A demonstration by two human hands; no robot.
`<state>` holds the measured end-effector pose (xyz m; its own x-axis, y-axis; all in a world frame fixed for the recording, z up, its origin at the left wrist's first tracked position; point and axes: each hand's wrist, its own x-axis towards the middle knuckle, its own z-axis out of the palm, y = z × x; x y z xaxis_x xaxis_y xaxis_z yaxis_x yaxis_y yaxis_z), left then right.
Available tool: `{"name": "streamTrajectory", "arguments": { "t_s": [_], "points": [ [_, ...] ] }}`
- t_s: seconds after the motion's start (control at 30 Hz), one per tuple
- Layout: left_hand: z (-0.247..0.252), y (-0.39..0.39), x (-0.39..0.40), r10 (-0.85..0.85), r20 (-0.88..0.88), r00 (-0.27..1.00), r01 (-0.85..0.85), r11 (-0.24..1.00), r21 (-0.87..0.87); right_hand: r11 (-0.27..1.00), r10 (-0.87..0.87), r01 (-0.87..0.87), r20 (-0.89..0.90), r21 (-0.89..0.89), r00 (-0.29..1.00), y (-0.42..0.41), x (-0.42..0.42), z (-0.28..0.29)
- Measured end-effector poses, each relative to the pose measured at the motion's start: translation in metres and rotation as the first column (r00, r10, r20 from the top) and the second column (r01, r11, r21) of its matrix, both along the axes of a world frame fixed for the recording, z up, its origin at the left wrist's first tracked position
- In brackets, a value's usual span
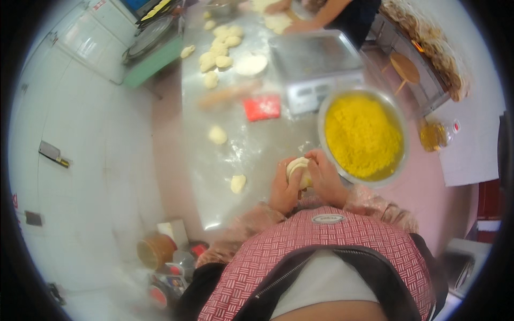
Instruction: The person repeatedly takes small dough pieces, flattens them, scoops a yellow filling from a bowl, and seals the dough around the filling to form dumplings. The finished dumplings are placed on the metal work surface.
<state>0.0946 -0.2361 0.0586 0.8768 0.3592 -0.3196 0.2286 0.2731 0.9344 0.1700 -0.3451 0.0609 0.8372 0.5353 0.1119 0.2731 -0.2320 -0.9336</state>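
My left hand [284, 187] and my right hand [326, 180] hold a piece of pale dough [300, 170] between them, close to my body at the near edge of the metal table [209, 172]. A little yellow shows at the dough's lower side. Just right of my right hand stands a wide metal bowl [404, 149] with crumbly yellow filling [361, 134] in it. Two separate dough pieces lie to the left, one nearer [238, 183] and one farther [217, 135]. Several more dough balls [223, 61] are grouped toward the far side, beside white flour [251, 65].
A scale [317, 60] with a metal platform stands beyond the bowl, with a red object [262, 108] and a blurred rolling pin [229, 95] to its left. Another person's arms [317, 20] are over the table's far end. An oil bottle [435, 136] is at the right.
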Motion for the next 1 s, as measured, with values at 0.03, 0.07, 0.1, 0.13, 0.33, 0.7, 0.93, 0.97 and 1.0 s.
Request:
{"name": "streamTrajectory", "arguments": {
  "t_s": [0.03,0.07,0.1,0.13,0.33,0.7,0.93,0.97,1.0],
  "points": [
    [-0.005,0.002,-0.001,0.057,0.024,0.998,-0.059,0.995,0.076,0.999,0.049,-0.043,0.191,-0.033,0.98,0.006,0.003,-0.001],
    [-0.015,0.005,-0.001,0.114,0.051,0.992,-0.12,0.981,0.15,0.994,0.1,-0.079,0.374,-0.07,0.922,0.012,0.006,-0.003],
    [-0.019,0.006,-0.002,0.165,0.077,0.983,-0.178,0.96,0.217,0.985,0.16,-0.125,0.341,-0.121,0.926,0.015,0.006,-0.006],
    [-0.018,0.008,-0.004,0.175,0.012,0.984,-0.171,0.944,0.28,0.97,0.218,-0.172,0.305,-0.171,0.927,0.019,0.005,-0.009],
    [-0.1,0.043,-0.038,0.036,0.056,0.998,-0.064,0.777,0.626,0.631,0.701,-0.541,0.11,-0.556,0.704,0.036,0.01,-0.064],
    [-0.11,0.227,0.039,0.434,0.063,0.899,-0.16,0.192,0.968,0.96,0.047,-0.138,0.344,0.243,0.938,0.16,0.171,0.16],
    [-0.127,0.258,0.089,0.257,-0.545,0.798,0.107,0.83,0.548,0.948,0.286,-0.315,-0.328,-0.038,0.9,0.082,0.091,0.064],
    [-0.135,0.247,0.086,0.125,-0.415,0.901,0.145,0.816,0.56,0.955,0.272,-0.295,-0.362,-0.009,0.892,0.07,0.082,0.047],
    [-0.142,0.228,0.088,-0.029,-0.274,0.961,0.187,0.798,0.573,0.964,0.25,-0.266,-0.397,0.016,0.883,0.057,0.074,0.027]
  ]
}}
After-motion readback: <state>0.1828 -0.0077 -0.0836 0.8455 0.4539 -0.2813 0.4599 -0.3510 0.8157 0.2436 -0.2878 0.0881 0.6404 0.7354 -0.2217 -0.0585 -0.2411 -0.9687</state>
